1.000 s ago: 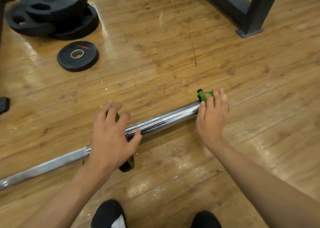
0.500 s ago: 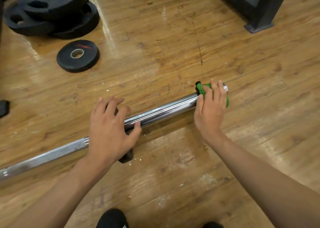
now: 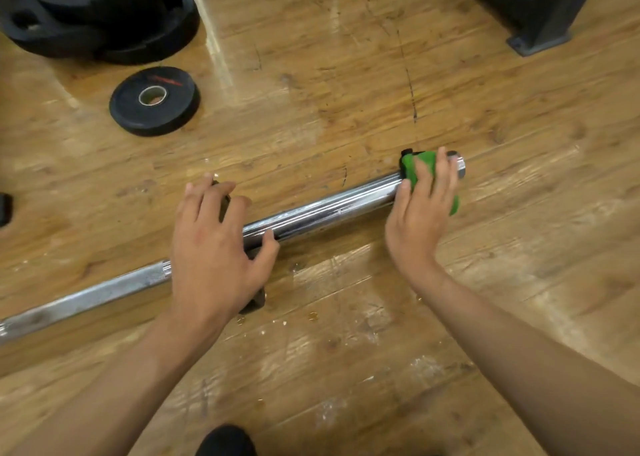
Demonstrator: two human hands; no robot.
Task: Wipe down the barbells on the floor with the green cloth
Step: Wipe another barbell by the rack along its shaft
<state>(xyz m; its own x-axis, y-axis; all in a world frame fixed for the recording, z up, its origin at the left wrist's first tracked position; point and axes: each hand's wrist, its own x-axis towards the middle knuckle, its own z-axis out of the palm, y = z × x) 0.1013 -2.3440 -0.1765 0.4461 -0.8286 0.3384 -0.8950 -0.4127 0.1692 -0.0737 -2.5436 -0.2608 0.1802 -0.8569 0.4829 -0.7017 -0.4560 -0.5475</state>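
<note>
- The barbell [image 3: 329,210] lies flat on the wooden floor [image 3: 346,75], running from 8 o'clock to 2 o'clock across your view. The green cloth [image 3: 414,166] is wrapped over its chrome sleeve right at the 2 o'clock tip.
- Main risk: the cloth is nearly at the end of the sleeve. Push further toward 2 o'clock and it likely slides off the end cap, so you wipe floor instead of steel.
- Second risk: the bar is round and on smooth boards. If your steadying palm eases, the sideways rub could roll it toward 12 o'clock, toward the small weight plate [image 3: 154,101] at 10 o'clock.
- Third: only the sleeve between your hands looks covered. The knurled shaft toward 8 o'clock is untouched by the cloth now and easy to skip.
- Your right hand [image 3: 420,213] grasps the cloth: fingers draped over the top of the sleeve and curling down its far side, thumb against the near side, and green shows below the palm edge. The wrist is low and the forearm enters from 5 o'clock.
- Your left hand [image 3: 214,248] grasps nothing. It lies spread over the dark collar [image 3: 254,303], palm down, thumb resting on the sleeve, fingers fanned toward 12 o'clock, and the forearm comes in from 7 o'clock.
- The stacked plates [image 3: 97,16] sit at 11 o'clock and a rack foot [image 3: 540,36] at 1 o'clock, both well apart from the bar.
</note>
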